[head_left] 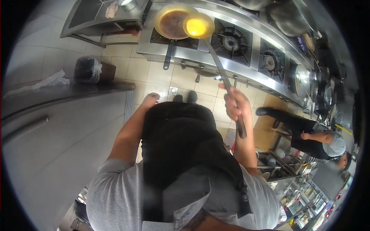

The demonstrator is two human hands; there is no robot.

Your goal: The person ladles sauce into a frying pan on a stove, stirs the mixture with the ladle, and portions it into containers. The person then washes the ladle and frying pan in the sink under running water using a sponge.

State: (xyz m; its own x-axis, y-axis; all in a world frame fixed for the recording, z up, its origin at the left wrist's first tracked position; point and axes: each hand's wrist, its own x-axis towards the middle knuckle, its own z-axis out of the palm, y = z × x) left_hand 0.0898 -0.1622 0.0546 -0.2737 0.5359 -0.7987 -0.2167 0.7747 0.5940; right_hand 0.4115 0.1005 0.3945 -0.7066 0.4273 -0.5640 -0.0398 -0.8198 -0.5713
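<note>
In my right hand [238, 103] is the long handle of a metal ladle [218, 63], with my fingers closed round it near its end. The bowl of the ladle holds a bright yellow liquid [197, 27]. It is over the right rim of a frying pan [158, 29]; whether they touch I cannot tell. Brown liquid [173, 24] covers the pan's bottom, and the pan's dark handle [168, 56] points toward me. Low at my side, beside the black apron [173, 134], is my left hand [151, 101]. Its fingers look curled in; what they hold, if anything, is hidden.
The steel stove [246, 71] has more burners [269, 61] to the right of the pan. A steel counter [86, 17] stands at the back left, a lined bin [106, 72] below it. Another person [327, 142] is on the right. A large grey surface [58, 154] fills the left.
</note>
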